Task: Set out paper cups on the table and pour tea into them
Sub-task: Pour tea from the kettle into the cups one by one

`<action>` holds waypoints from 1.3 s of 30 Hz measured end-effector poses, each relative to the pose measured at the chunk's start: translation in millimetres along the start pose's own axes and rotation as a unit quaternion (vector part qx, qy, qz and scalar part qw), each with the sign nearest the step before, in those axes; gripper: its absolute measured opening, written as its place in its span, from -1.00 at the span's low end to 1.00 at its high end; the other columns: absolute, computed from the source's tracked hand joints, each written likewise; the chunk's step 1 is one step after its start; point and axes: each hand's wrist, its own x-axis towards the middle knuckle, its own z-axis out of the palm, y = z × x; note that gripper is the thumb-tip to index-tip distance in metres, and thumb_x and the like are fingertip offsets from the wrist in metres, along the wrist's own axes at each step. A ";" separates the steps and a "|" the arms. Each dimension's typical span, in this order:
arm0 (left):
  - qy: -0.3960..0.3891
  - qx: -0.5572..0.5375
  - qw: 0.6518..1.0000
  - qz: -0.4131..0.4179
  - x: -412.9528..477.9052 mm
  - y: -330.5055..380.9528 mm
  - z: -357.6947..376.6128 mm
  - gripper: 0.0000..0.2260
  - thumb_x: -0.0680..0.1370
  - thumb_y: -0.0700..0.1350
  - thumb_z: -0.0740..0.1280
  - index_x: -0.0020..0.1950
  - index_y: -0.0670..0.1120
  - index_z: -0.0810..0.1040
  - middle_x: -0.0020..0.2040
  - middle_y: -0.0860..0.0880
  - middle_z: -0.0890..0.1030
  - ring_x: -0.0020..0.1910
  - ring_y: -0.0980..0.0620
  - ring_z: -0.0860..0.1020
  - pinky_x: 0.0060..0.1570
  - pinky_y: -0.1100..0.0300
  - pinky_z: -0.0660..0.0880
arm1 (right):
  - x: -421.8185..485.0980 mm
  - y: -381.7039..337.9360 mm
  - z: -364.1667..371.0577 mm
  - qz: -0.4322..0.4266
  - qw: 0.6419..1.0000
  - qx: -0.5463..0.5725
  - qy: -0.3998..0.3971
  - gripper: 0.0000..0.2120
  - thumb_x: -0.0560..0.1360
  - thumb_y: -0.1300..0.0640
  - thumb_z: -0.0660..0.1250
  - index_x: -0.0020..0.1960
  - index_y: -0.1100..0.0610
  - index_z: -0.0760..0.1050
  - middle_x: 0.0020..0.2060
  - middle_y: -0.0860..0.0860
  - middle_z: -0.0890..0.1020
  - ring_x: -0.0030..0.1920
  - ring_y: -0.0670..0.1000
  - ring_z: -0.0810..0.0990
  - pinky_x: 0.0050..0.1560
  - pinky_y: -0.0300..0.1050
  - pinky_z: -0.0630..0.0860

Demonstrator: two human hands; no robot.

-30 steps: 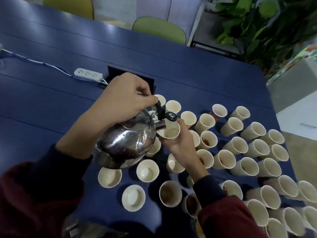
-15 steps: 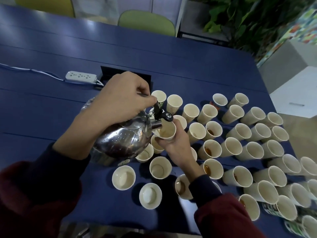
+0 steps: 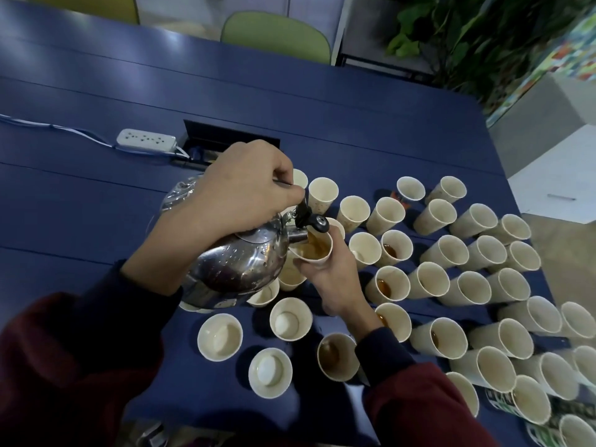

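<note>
My left hand [image 3: 240, 195] grips the handle of a shiny steel kettle [image 3: 237, 262], tipped to the right with its spout over a paper cup [image 3: 311, 250]. My right hand [image 3: 329, 279] holds that cup lifted off the blue table [image 3: 322, 117], and brown tea streams into it. Several other paper cups stand around, such as one with tea [image 3: 395, 248] to the right and an unfilled one [image 3: 220, 336] near the front.
Rows of paper cups fill the table's right half up to its right edge [image 3: 503, 285]. A white power strip [image 3: 146, 139] with its cable lies at the back left beside a dark cable hatch [image 3: 230, 137]. Green chairs [image 3: 277, 35] stand behind the table.
Tea now flows from the spout and the cup in my right hand holds more brown liquid. The kettle is tipped slightly further. The view has shifted a little.
</note>
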 end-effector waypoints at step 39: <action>0.073 -0.267 0.957 -0.087 130.9 -20.8 33.5 -0.77 0.57 -0.11 0.41 -0.20 -0.24 0.62 -0.52 -0.05 0.35 -0.58 0.15 0.21 -0.50 0.38 0.24 | 243.0 71.0 -109.9 0.047 0.956 -0.287 0.044 -0.71 0.41 0.07 0.51 0.03 0.13 0.50 -0.06 0.04 0.64 0.00 0.15 0.59 0.02 0.13 0.52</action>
